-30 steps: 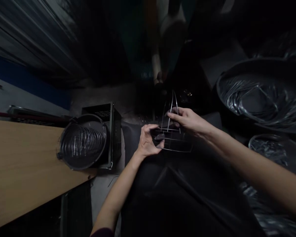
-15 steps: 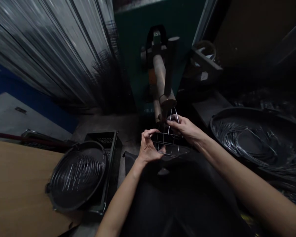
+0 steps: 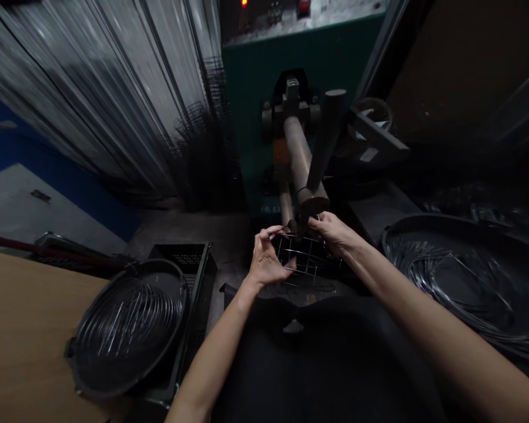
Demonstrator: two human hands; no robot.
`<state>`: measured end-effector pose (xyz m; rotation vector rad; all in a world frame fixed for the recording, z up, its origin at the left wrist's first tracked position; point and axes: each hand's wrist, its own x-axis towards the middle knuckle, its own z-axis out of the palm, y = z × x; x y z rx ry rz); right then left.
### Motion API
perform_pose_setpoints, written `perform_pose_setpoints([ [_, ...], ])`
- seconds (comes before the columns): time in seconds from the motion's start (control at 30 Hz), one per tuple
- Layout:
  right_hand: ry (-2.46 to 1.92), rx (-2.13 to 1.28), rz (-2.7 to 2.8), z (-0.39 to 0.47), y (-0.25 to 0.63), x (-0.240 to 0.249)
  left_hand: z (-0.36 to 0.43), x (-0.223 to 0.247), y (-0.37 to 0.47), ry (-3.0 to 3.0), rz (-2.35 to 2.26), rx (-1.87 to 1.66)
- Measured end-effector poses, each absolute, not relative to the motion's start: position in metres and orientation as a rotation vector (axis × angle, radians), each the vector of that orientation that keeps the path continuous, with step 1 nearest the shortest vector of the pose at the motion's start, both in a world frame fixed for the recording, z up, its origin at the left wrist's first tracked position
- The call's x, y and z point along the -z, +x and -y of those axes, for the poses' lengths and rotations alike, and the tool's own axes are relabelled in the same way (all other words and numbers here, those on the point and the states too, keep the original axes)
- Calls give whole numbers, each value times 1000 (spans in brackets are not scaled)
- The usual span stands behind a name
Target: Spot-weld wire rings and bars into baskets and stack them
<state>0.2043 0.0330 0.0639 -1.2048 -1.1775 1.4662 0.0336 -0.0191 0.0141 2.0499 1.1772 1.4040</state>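
A small wire basket (image 3: 309, 251) of thin metal rods is between my hands, just below the tips of the machine's two metal arms (image 3: 300, 154). My left hand (image 3: 267, 258) grips the basket's left side, thumb low and fingers at the upper rim. At its upper right, my right hand (image 3: 332, 234) has its fingers closed on the wirework, close under the round end of the upper arm. The basket's top edge reaches the lower arm's tip (image 3: 291, 223). My right fingertips are partly hidden.
On the left, a round black tray (image 3: 127, 382) of wire rings and rods rests on a dark crate (image 3: 198, 294). A larger round tray (image 3: 462, 220) of bent wires stands right. Behind is the green machine body (image 3: 255, 76).
The basket has tilted and its upper part has come nearer the arm tips; my right hand has moved slightly with it. The view has shifted, showing a red light on the machine.
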Motion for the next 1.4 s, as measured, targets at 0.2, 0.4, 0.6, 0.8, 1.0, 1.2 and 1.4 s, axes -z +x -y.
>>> perform_pose_setpoints([
  [0.2,-1184,-1429,1181,-42,205,-56,11,-18,33,2061,-1166,-1389],
  [0.4,-1227,-1392,1067,-36,199,-65,8,-19,31,2101,-1156,-1399],
  [0.6,-1237,-1421,703,-34,196,-79,10,-23,24,2101,-1094,-1452],
  [0.8,-1248,-1515,864,-34,200,-74,9,-14,11,2083,-1213,-1459],
  [1.0,-1244,-1451,909,-39,192,-72,8,-7,8,2063,-1244,-1494],
  [1.2,-1169,-1417,1005,-46,187,-66,5,-5,5,1974,-1211,-1511],
  [1.4,-1118,-1411,1009,-48,184,-65,5,-2,6,1931,-1181,-1516],
])
